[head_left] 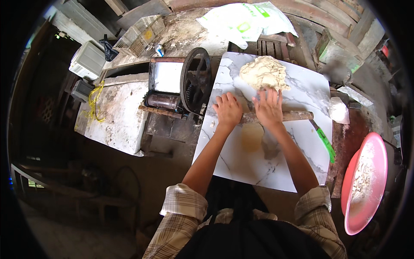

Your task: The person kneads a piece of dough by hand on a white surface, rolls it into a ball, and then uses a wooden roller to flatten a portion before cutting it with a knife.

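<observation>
On a white marble-patterned board (228, 162), a wooden rolling pin (299, 115) lies crosswise under both of my hands. My left hand (228, 111) rests over its left end, fingers stretched forward and spread. My right hand (269, 108) presses on its middle with fingers extended, the tips close to a large lump of pale dough (261, 71). A flat tan patch (252, 137) shows on the board just below the pin; whether it is thin dough or a stain I cannot tell. Right of the pin lies a green-handled knife (324, 142).
At right stands a tilted pink basin (348, 194) with white flour inside. A small white bag (338, 110) sits beside the board. To the left is a roller machine with a big iron wheel (186, 80). Behind are plastic sacks (237, 21) and a plastic crate (140, 36).
</observation>
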A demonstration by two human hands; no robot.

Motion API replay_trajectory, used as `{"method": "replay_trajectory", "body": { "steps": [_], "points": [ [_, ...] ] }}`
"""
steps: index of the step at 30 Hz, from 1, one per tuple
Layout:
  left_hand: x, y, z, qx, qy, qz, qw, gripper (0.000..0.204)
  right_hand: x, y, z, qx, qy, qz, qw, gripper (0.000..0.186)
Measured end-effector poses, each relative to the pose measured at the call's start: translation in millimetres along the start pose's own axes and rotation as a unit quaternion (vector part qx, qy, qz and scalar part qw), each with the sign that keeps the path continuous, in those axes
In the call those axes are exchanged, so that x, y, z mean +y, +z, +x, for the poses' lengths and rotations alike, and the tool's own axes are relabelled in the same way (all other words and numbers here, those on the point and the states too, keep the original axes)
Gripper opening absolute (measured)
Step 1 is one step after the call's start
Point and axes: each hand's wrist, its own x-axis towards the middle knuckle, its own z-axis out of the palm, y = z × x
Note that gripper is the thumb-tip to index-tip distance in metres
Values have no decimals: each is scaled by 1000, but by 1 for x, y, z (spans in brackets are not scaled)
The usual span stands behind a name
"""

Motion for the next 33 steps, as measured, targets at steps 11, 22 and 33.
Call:
{"method": "replay_trajectory", "body": {
  "steps": [11, 22, 33],
  "points": [
    [14, -21, -47, 40, 33, 0, 999, 16, -4, -20, -41, -30, -58, -60, 996, 44],
    [7, -31, -94, 21, 114, -1, 993, 47, -22, -41, -86, -43, -50, 2, 998, 51],
    [6, -12, -23, 34, 117, 52, 991, 55, -3, -1, -22, 3, -58, -72, 996, 49]
  ]
}}
